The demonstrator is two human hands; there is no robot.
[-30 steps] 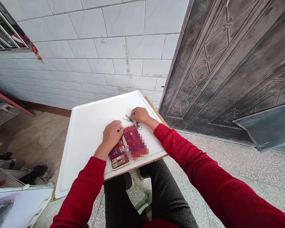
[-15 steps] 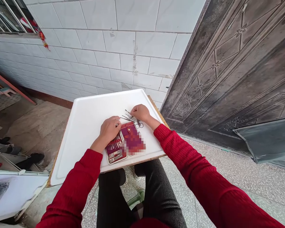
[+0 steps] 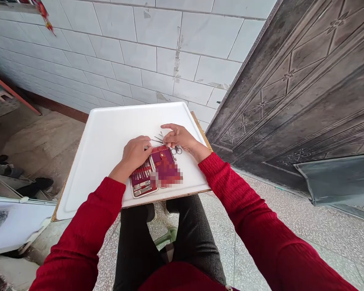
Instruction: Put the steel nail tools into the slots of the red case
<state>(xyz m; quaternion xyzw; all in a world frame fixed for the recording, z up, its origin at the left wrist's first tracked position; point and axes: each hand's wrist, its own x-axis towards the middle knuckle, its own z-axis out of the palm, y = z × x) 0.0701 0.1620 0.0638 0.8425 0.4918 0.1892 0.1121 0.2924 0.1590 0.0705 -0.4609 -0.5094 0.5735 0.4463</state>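
An open manicure case (image 3: 161,166) with a purple lining and red straps lies near the front edge of a white board (image 3: 106,133). Slim metal tools and nail clippers sit in its left half; part of the right half is blurred. My left hand (image 3: 136,153) is closed at the case's upper left edge, thumb and fingers together. Past the case's top edge, my right hand (image 3: 182,139) pinches at thin metal manicure tools (image 3: 158,138), its index finger stretched out above them. The fingers hide the gripped part. Small scissors (image 3: 176,150) lie under this hand, handle loops showing.
A white tiled wall (image 3: 133,52) rises behind the board, and a dark embossed metal door (image 3: 279,89) stands at the right. My legs and a green stool (image 3: 166,238) are below the front edge. Clutter (image 3: 21,182) fills the lower left.
The view has shifted slightly. My right hand has turned, with its index finger lifted away from the thumb. My left hand stays at the case's edge.
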